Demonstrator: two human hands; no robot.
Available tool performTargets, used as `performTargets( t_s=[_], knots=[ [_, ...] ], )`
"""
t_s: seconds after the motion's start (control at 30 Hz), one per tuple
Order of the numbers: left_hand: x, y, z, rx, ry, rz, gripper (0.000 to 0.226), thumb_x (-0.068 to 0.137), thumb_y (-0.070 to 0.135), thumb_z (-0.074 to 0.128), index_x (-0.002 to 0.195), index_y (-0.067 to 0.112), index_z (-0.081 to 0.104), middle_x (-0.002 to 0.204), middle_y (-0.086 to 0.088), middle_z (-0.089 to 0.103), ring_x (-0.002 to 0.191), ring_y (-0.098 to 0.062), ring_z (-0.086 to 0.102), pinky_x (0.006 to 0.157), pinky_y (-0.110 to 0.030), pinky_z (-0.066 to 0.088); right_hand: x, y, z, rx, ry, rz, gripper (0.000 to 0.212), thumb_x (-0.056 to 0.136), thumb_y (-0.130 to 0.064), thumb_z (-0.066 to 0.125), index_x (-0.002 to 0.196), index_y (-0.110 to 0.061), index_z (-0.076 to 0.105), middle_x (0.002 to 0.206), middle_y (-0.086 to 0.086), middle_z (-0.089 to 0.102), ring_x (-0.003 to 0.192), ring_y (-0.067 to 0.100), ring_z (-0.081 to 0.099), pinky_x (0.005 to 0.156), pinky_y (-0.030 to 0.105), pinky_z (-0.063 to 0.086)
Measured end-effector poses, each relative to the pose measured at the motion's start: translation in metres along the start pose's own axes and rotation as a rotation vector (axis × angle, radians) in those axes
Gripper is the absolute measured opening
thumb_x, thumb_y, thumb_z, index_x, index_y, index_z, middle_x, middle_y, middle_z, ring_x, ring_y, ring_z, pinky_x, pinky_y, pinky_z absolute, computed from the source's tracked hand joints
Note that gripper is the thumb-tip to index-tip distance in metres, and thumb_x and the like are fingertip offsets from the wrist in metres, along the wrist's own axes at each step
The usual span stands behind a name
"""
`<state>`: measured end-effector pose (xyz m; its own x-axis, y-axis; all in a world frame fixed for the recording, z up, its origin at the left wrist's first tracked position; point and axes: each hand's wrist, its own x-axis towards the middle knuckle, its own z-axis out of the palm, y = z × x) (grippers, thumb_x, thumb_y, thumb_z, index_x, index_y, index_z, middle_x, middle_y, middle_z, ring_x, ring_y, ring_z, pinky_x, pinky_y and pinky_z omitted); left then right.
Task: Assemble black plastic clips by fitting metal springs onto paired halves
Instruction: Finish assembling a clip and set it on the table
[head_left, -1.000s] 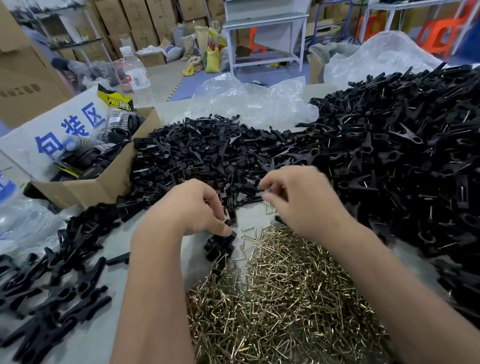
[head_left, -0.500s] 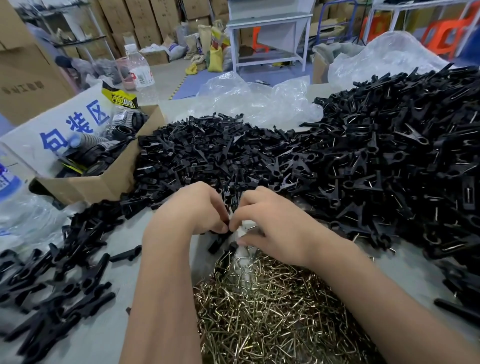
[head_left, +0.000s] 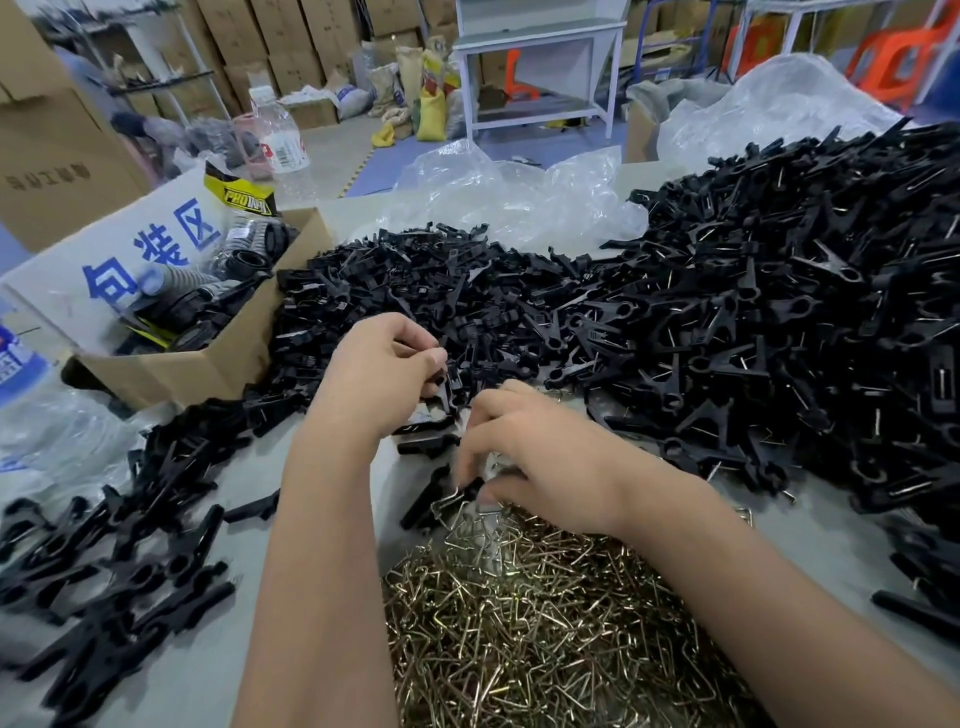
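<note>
I see my left hand (head_left: 384, 374) up and a bit left of my right hand (head_left: 540, 457). The two hands are near each other but not touching.

My left hand has its fingers curled round a black clip (head_left: 448, 387). The clip sticks out from under my fingertips and points down and to the right, toward my right hand. Its long side runs about up and down in the view. I cannot tell if it is one half or two halves pressed together, since my fingers hide most of it.

My right hand is lower, at the far edge of the springs (head_left: 545, 623). Its fingers are bent and point down and left. The fingertips are blurred. A bent spring (head_left: 452, 501) lies right at those fingertips, and I think they pinch it, but I cannot say for sure.

So the spring is below the clip and a bit to the right. My right hand is the nearer one to it. I judge the next move is to lift the spring up and left to the clip's low end and push it on.

Loose black halves (head_left: 415, 291) are heaped behind my left hand. A big heap of done clips (head_left: 779, 312) with springs fills the right side. More clips (head_left: 130, 545) lie on the table (head_left: 249, 478) to the left. A box (head_left: 228, 358) stands at the far left.
</note>
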<state>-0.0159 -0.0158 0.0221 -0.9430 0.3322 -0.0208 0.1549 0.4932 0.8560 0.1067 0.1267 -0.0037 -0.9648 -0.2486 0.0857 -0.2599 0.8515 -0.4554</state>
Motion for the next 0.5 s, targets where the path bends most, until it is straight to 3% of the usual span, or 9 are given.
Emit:
performTargets(
  t_s=[0.07,0.17,0.3,0.4,0.5],
  knots=[
    [-0.002,0.000,0.001,-0.104,0.003,-0.001,0.008,0.099,0.011,0.067,0.098,0.019,0.066,0.086,-0.008,0.077,0.059,-0.014,0.069,0.060,-0.033,0.055,-0.001,0.002,-0.004,0.035,0.050,0.015,0.013,0.096,-0.020,0.072,0.107,-0.026,0.072,0.106,-0.013,0.060,0.104,0.006,0.048,0.093,0.021,0.040],
    [-0.005,0.000,0.003,-0.225,-0.043,-0.008,0.023,0.098,0.010,0.069,0.111,0.030,0.068,0.082,-0.006,0.078,0.057,-0.014,0.070,0.052,-0.024,0.050,-0.006,0.010,-0.017,0.181,0.209,0.124,0.018,0.092,-0.011,0.075,0.100,-0.026,0.074,0.089,-0.021,0.063,0.084,-0.007,0.057,0.077,0.006,0.044],
    [-0.008,0.003,0.008,-0.305,-0.145,-0.043,0.021,0.098,0.007,0.069,0.109,0.025,0.074,0.089,-0.007,0.077,0.062,-0.016,0.072,0.059,-0.026,0.054,-0.016,0.026,-0.032,0.445,0.394,0.184,0.020,0.089,-0.004,0.078,0.088,-0.024,0.077,0.078,-0.008,0.070,0.066,-0.002,0.063,0.062,0.014,0.050],
    [-0.008,0.002,0.015,-0.322,-0.193,-0.057,0.022,0.098,0.006,0.068,0.107,0.024,0.076,0.087,-0.005,0.076,0.066,-0.016,0.073,0.064,-0.025,0.056,-0.020,0.033,-0.036,0.475,0.471,0.173,0.019,0.090,-0.008,0.078,0.086,-0.026,0.079,0.083,-0.014,0.074,0.077,0.000,0.068,0.072,0.013,0.049],
    [-0.007,-0.001,0.020,-0.311,-0.206,-0.078,0.027,0.095,0.003,0.071,0.105,0.027,0.077,0.084,-0.003,0.075,0.071,-0.016,0.075,0.070,-0.028,0.058,-0.020,0.039,-0.035,0.435,0.459,0.230,0.019,0.091,-0.005,0.077,0.086,-0.024,0.078,0.071,-0.016,0.071,0.062,0.000,0.063,0.062,0.014,0.048]
  ],
)
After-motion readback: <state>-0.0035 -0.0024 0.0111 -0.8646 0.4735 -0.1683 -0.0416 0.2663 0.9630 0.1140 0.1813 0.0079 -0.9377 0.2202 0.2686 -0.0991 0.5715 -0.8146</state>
